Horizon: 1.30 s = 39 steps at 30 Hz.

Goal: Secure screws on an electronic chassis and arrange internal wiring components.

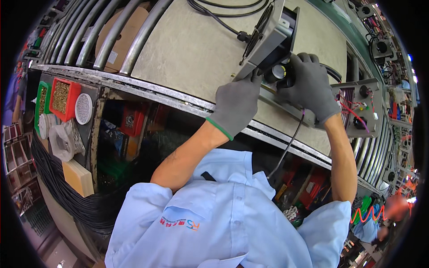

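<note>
A grey metal housing (260,56) with a dark grille stands tilted on the pale work board (178,49). My left hand (237,105), in a grey glove with a green cuff, is closed on its lower near edge. My right hand (310,87), also gloved, curls around a dark part inside the housing's right side. Just left of those fingers shows a small round part (278,72) with a pale, yellow-edged face. What the right fingertips grip is partly hidden. A thin dark cable (292,140) hangs below the right hand toward my shirt.
Metal rollers (107,35) run at the left, with a brown disc beneath. Past my right hand sits another grey housing (377,105) with loose coloured wires. At left are a red bin (62,96) of small brass-coloured parts, a white tub (83,108) and bundled black cables (80,196).
</note>
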Tool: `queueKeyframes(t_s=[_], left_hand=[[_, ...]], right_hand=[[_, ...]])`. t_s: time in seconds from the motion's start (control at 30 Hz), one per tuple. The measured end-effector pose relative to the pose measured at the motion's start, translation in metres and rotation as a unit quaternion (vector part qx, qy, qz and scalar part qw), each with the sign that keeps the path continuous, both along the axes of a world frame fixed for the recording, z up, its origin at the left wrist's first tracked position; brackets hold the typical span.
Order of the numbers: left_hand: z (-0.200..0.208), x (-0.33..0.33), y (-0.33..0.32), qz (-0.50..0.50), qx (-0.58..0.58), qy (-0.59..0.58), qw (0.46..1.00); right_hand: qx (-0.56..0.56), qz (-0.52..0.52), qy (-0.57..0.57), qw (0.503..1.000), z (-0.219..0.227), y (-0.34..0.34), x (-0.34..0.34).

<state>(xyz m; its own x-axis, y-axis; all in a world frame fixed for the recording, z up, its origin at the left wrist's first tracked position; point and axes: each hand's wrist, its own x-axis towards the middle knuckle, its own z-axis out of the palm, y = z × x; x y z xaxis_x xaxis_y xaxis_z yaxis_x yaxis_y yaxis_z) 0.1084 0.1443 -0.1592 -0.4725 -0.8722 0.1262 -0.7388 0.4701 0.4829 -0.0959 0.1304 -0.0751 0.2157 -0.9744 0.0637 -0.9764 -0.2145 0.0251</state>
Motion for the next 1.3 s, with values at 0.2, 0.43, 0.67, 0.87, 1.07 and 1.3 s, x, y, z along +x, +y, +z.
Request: queueKeyframes(t_s=[0.2, 0.43, 0.67, 0.87, 1.07, 1.3], left_hand=[[-0.003, -0.001, -0.003, -0.019, -0.022, -0.004, 1.0], [0.004, -0.002, -0.008, -0.031, -0.021, -0.015, 0.999], [-0.002, 0.0, -0.007, -0.014, -0.029, 0.034, 0.999], [-0.002, -0.001, -0.01, -0.032, -0.042, 0.018, 0.998], [0.002, -0.004, -0.016, -0.044, -0.022, -0.04, 0.998], [-0.003, 0.0, -0.016, -0.043, -0.063, -0.017, 0.997]], right_hand=[[0.035, 0.021, -0.002, 0.999, -0.004, -0.005, -0.014], [0.001, 0.009, 0.027, 1.0, -0.004, 0.003, -0.002], [0.008, 0.019, 0.011, 1.0, -0.014, -0.003, -0.001], [0.016, 0.011, 0.015, 1.0, -0.013, -0.002, 0.001], [0.064, -0.052, 0.059, 0.995, -0.013, -0.005, 0.005], [0.002, -0.043, -0.003, 0.999, 0.054, -0.041, -0.016]])
